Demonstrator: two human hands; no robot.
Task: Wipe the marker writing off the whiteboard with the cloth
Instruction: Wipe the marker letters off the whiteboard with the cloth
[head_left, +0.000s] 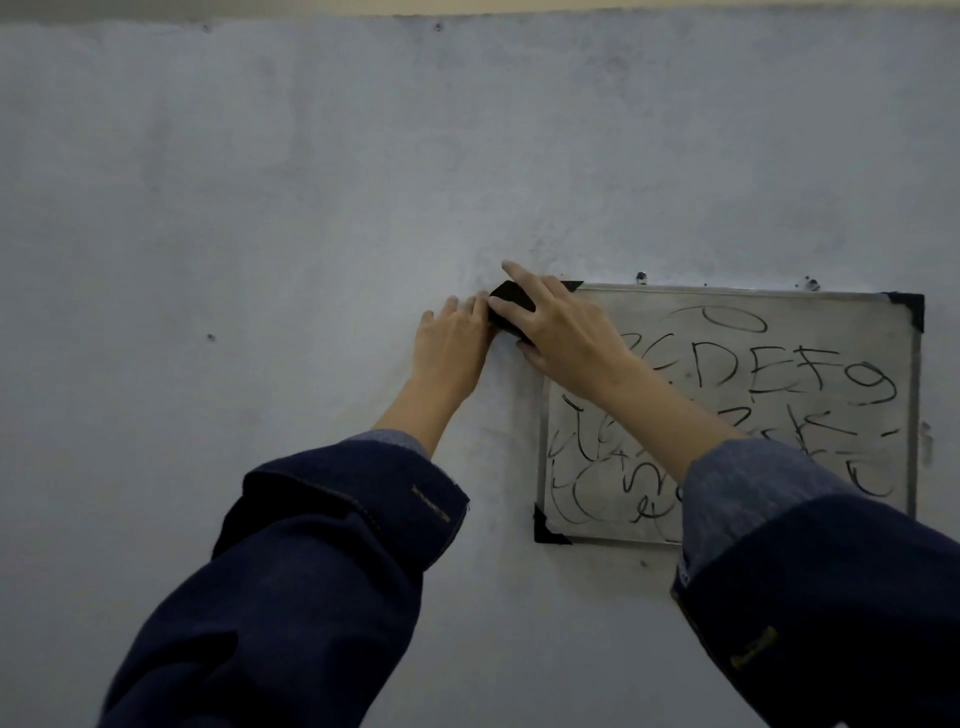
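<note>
A small whiteboard (810, 343) with black corner caps hangs on the wall at the right, covered in black marker letters and scribbles. A dark folded cloth (510, 306) sits against the wall at the board's upper left corner. My right hand (563, 332) lies over the cloth with its fingers spread around it, index finger pointing up and left. My left hand (451, 348) is flat on the wall just left of the cloth, its fingertips touching the cloth's edge. My right forearm hides part of the writing.
The grey wall (260, 208) around the board is smudged, with a few small dark holes and nails above the board's top edge (642, 277). Dark blue sleeves (322, 571) fill the lower part of the view.
</note>
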